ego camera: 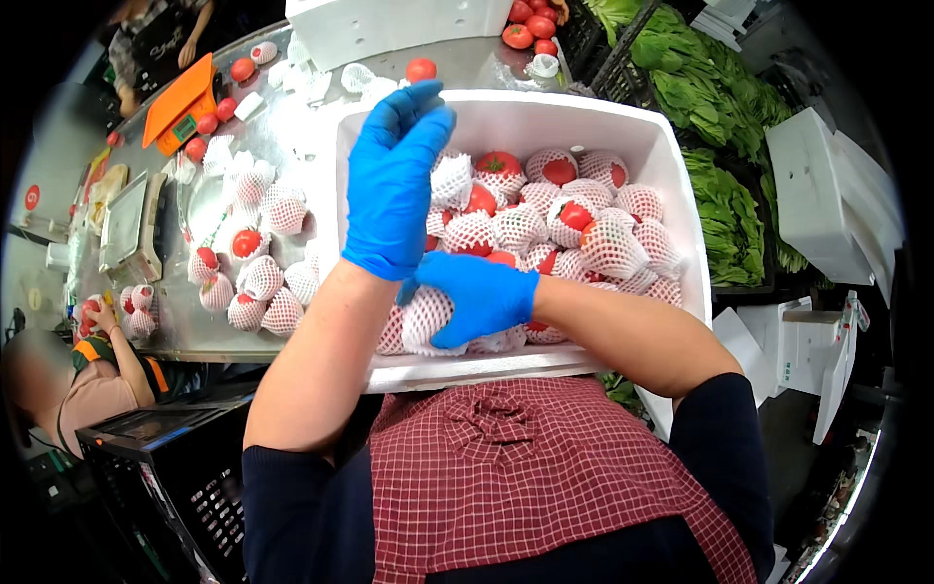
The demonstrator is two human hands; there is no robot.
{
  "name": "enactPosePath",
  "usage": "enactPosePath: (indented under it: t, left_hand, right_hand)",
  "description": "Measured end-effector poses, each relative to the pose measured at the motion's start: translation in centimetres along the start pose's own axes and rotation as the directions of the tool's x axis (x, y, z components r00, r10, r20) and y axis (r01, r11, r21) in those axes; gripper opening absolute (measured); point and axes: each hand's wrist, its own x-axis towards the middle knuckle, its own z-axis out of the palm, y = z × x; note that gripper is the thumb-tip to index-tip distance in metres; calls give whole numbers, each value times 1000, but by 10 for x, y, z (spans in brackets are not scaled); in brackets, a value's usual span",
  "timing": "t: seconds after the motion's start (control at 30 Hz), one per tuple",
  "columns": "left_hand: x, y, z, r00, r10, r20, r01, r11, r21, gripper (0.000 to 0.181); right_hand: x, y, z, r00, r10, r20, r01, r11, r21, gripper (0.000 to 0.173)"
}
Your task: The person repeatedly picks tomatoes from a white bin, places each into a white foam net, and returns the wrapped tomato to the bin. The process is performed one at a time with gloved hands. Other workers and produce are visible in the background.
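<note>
A white foam box (686,219) stands before me, filled with tomatoes in white foam net sleeves. My right hand (478,296), in a blue glove, reaches into its near left corner. The fingers and thumb curve around one net-wrapped tomato (425,321). My left hand (398,182), also gloved in blue, is raised over the left wall of the box. Its thumb stands apart from the fingers, and nothing shows between them. Just past those fingertips is a bare red tomato (421,69). Uncovered red skin shows on a tomato (499,163) at the back of the box.
More net-wrapped tomatoes (263,277) lie on the metal table (197,343) to the left, near an orange scale (179,106). Another foam box (401,29) stands at the back. Leafy greens (686,66) fill crates on the right. A person's hand (104,317) is at the far left.
</note>
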Motion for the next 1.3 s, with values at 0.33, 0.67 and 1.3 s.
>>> enactPosePath:
  t: [0.33, 0.67, 1.3]
  left_hand:
    - [-7, -27, -11, 705, -611, 360, 651, 759, 14, 46]
    - [-16, -26, -2, 944, -114, 309, 20, 956, 292, 70]
    - [-16, -36, 4, 848, -373, 376, 388, 921, 38, 74]
  right_hand:
    - [-74, -30, -59, 619, -422, -662, -36, 827, -561, 103]
    - [-83, -14, -67, 739, 167, -653, -8, 971, 240, 95]
    - [-66, 14, -48, 446, 127, -886, 278, 921, 272, 24]
